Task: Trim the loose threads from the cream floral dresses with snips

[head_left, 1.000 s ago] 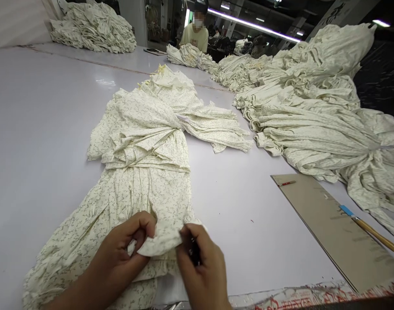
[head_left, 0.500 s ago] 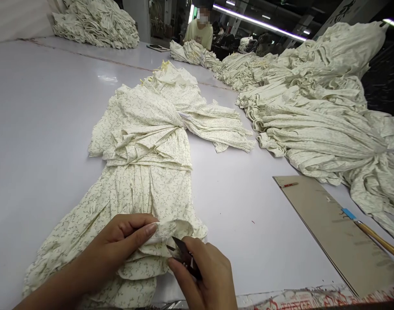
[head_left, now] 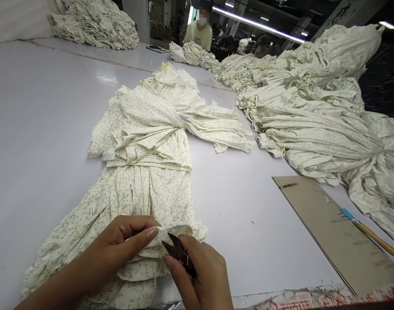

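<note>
A cream garment [head_left: 171, 189] with a small leafy print lies gathered on the white table in front of me. My left hand [head_left: 122, 245] pinches an edge of it between thumb and forefinger. In my right hand [head_left: 205, 273] is a pair of dark thread snips [head_left: 180, 254], its blades parted and pointing up and left beside the pinched edge. Whether the blades touch the cloth I cannot tell. Beyond, more of the same cloth is bunched in a tied bundle [head_left: 151, 116].
Large heaps of matching cloth [head_left: 313, 116] line the right side, and another pile [head_left: 95, 23] sits at the back left. A brown board [head_left: 326, 228] bears a red pen-like item [head_left: 288, 185] and a wooden-handled tool [head_left: 376, 239]. Across the table is a person [head_left: 200, 34].
My right hand and the snips have shifted slightly left, toward the pinched edge, and the blades are parted wider. My left hand keeps its pinch, almost unmoved.
</note>
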The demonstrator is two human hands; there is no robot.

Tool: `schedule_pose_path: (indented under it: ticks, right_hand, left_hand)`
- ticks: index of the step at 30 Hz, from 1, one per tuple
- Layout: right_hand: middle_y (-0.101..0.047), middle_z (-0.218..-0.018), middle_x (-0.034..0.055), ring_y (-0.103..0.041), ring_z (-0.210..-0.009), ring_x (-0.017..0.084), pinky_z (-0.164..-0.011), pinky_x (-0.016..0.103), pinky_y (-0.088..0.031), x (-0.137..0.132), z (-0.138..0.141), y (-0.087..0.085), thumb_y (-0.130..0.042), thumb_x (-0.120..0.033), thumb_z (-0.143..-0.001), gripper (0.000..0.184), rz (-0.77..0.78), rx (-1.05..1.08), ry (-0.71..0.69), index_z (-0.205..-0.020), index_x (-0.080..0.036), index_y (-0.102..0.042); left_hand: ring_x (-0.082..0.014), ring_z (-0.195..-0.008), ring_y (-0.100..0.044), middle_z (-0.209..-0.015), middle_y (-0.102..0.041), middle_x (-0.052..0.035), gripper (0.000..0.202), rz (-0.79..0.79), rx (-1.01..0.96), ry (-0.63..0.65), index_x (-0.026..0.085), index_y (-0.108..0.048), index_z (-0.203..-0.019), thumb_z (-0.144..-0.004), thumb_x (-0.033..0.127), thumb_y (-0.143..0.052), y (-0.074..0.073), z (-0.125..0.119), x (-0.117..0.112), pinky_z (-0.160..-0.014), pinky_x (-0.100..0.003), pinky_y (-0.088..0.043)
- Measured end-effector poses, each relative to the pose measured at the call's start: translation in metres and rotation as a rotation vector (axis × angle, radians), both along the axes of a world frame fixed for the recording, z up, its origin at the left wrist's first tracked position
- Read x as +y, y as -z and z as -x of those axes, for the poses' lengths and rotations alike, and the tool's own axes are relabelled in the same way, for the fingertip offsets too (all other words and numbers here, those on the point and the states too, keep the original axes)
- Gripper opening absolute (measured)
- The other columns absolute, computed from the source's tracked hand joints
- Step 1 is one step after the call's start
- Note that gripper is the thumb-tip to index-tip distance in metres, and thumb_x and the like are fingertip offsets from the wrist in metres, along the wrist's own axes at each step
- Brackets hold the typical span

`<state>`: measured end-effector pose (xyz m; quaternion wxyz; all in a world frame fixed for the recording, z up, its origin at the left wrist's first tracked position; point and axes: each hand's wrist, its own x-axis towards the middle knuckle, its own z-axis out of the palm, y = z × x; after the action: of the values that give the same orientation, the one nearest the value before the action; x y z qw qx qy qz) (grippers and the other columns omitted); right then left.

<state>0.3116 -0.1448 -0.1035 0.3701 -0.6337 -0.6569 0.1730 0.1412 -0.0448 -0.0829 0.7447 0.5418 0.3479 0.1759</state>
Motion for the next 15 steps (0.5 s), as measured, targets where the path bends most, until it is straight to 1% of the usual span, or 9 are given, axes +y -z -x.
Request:
schedule_pose_path:
  ticks: [2,6,11,15]
  right_hand:
    - [-0.06,-0.065,-0.004,-0.052,-0.055,0.016,-0.052,0.024,-0.035,0.0018,0.0011,0.001,-0.056,-0.033,-0.092,0.009,-0.013,-0.026,-0.017,-0.093,-0.024,-0.055]
    - [-0.061,-0.066,-0.003,-0.05,-0.055,0.016,-0.053,0.026,-0.033,0.0039,0.002,0.0016,-0.054,-0.033,-0.094,0.01,-0.019,-0.067,-0.043,-0.091,-0.023,-0.054]
    - [-0.061,-0.065,-0.0032,-0.051,-0.055,0.016,-0.053,0.026,-0.033,0.0034,0.0012,-0.0005,-0.054,-0.034,-0.093,0.011,0.011,-0.057,-0.045,-0.093,-0.023,-0.055]
    - [-0.064,-0.067,-0.0019,-0.052,-0.055,0.017,-0.054,0.026,-0.032,0.002,0.0035,-0.0003,-0.051,-0.034,-0.095,0.012,-0.013,-0.089,-0.059,-0.095,-0.023,-0.056]
  left_hand:
    - [-0.0197,-0.077,-0.063,-0.079,-0.066,-0.0036,0.033,-0.019,0.015,0.016,0.018,-0.072,-0.08,-0.089,0.046,-0.058,0.0004,0.0011,0.001,-0.068,-0.026,-0.05]
    - [-0.0183,-0.075,-0.06,-0.078,-0.064,-0.0025,0.035,-0.038,0.026,0.024,0.018,-0.067,-0.078,-0.09,0.048,-0.055,0.0013,0.0026,0.0015,-0.068,-0.025,-0.048]
    - [-0.0155,-0.073,-0.056,-0.076,-0.062,-0.0012,0.035,-0.129,0.059,0.051,0.018,-0.069,-0.078,-0.092,0.046,-0.053,0.0003,0.0023,0.001,-0.067,-0.022,-0.045]
    - [-0.0134,-0.068,-0.051,-0.071,-0.057,0.0004,0.036,-0.163,0.08,0.015,0.017,-0.068,-0.074,-0.091,0.046,-0.054,0.0001,0.0023,0.0008,-0.064,-0.02,-0.042]
